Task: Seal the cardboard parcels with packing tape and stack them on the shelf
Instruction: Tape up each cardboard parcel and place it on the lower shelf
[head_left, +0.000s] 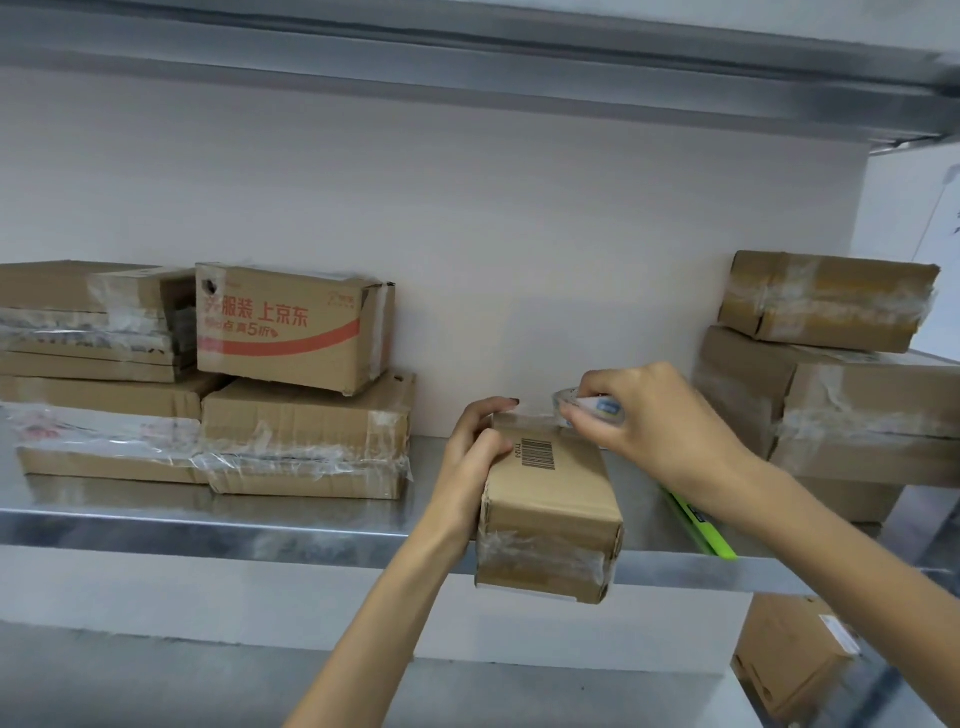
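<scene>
The fingers (491, 410) of your left hand (475, 447) curl over the far top edge of the small brown cardboard parcel (550, 499). Your right hand (654, 421) pinches the roll of clear packing tape (602, 405) at that edge. The parcel lies on the steel shelf (260, 525), overhanging its front lip. Treat it as probably light and stiff. Hold it by the side walls, not the slick taped band.

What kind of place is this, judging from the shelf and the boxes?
Probably a parcel storeroom or packing room. A metal shelf holds stacks of taped parcels, and the left hand grips a small box while the right hand holds a tape roll at its far edge.
</scene>
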